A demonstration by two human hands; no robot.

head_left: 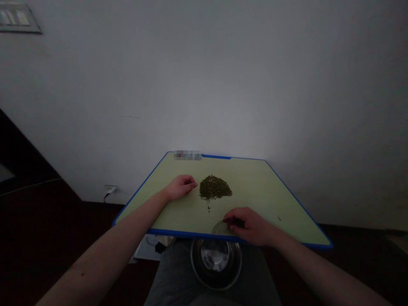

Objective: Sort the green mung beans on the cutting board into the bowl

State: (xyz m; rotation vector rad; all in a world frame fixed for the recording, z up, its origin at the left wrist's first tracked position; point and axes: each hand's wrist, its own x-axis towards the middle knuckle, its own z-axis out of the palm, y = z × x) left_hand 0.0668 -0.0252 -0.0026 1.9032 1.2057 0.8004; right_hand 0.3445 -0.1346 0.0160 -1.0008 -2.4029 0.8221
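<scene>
Seed pile: small greenish-brown seeds or grains (pixel 215 188), heaped at the centre of the frame, a few strays trailing below.
Left hand: (pixel 181 187) just left of the pile, thumb and forefinger nearly together, other fingers curled; whether they pinch anything cannot be told.
Right hand: (pixel 248 225) lower centre-right, fingers curled beside a clear curved dish (pixel 219 228); whether they grip its rim cannot be told.
Folding-style tabletop: pale yellow-green, blue edging (pixel 255 174), across the middle and lower frame.
Metal bowl: round, shiny (pixel 216 257), bottom centre, on the person's lap, below the table's near edge.
Dark sliver: (pixel 279 218) on the tabletop, lower right.
Wall fittings: socket with white plug (pixel 110 190), lower left.
</scene>
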